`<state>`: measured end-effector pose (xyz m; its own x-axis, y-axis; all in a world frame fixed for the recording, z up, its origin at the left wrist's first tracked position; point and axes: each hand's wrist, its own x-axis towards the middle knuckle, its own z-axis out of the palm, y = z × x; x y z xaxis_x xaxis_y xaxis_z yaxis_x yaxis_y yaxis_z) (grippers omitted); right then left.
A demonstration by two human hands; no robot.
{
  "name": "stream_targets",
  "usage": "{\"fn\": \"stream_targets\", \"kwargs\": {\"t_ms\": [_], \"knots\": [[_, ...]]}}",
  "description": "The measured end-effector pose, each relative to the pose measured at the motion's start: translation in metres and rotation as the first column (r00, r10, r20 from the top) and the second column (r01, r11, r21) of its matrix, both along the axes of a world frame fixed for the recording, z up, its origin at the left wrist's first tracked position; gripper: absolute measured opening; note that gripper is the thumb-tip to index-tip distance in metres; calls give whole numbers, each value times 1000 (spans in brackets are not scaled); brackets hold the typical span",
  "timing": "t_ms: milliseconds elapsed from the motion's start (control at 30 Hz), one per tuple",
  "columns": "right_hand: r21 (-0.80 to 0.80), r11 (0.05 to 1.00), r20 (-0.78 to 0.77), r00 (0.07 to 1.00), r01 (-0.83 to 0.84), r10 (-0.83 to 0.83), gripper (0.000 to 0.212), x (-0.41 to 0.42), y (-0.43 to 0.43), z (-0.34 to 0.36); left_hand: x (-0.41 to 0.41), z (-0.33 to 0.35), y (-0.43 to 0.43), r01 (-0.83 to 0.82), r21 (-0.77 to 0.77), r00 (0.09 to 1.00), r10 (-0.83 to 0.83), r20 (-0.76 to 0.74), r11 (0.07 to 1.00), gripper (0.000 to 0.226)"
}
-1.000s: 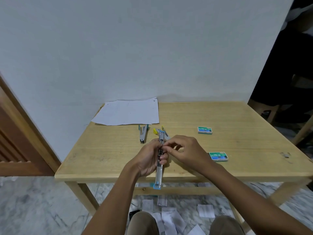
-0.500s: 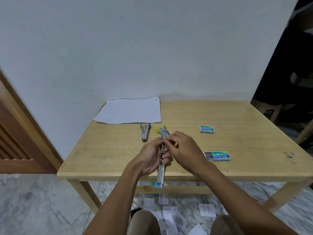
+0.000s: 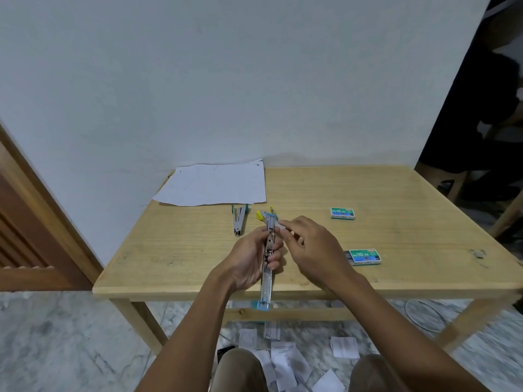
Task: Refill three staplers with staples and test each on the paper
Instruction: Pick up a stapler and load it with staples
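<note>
Your left hand (image 3: pixel 249 258) grips the stiff metal stapler (image 3: pixel 267 281) mid-body; your right hand (image 3: pixel 314 247) pinches what looks like a brittle staple strip (image 3: pixel 283 226).

Around the held blue stapler (image 3: pixel 267 278), the counter (image 3: pixel 175 250) is found bare at 9 and 2 o'clock. Passage is blocked at 11 by a second stapler (image 3: pixel 238 222) and paper (image 3: pixel 215 183), at 12 by a yellow stapler (image 3: pixel 259 214), at 1 by a staple box (image 3: pixel 342 213), and at 3 by another box (image 3: pixel 365 256).
</note>
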<state>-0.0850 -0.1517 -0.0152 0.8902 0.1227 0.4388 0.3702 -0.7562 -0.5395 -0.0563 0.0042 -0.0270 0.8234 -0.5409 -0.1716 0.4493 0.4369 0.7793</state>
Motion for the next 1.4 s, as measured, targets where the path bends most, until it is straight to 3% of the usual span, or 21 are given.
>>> {"fn": "stream_targets", "kwargs": {"t_ms": [67,167,267,367,533,633,700,833,967,1100,1233,1400], "knots": [[19,1000,8,1000,-18,18,26,-6,-4,-1,2,-3,1,-7,11,1000,7,0,1000,19],[-39,979,-45,979,-201,199,27,-21,-6,-3,7,-9,3,-15,57,1000,14,18,998,24],[-152,917,-103,929,-368,355,46,-36,-5,-13,7,-11,3,-4,67,999,1,41,998,23],[-292,873,-49,918,-391,394,60,-38,-3,-23,5,-9,2,-14,45,1000,12,27,999,21],[-288,845,53,873,-451,485,30,-38,-6,-25,1,-4,0,-71,20,997,70,24,997,18],[-184,876,183,860,-447,477,22,-39,-11,-24,1,-3,1,-70,-3,997,70,22,998,20],[-68,925,227,897,-373,379,27,-35,-15,-19,1,-4,1,-55,0,998,55,24,999,22],[213,962,184,974,-172,133,29,-15,-16,-2,-3,-2,3,4,87,995,-13,101,996,30],[460,887,-32,997,-43,65,21,-1,-3,8,-5,0,3,50,118,986,-67,149,992,40],[589,803,-307,944,90,119,60,5,9,18,-6,4,2,69,114,987,-84,134,991,35],[682,727,-299,937,76,183,21,10,13,20,-4,5,2,83,46,993,-87,79,995,40],[706,696,-280,954,131,104,24,12,18,18,-4,5,2,63,40,996,-66,59,997,39]]}}
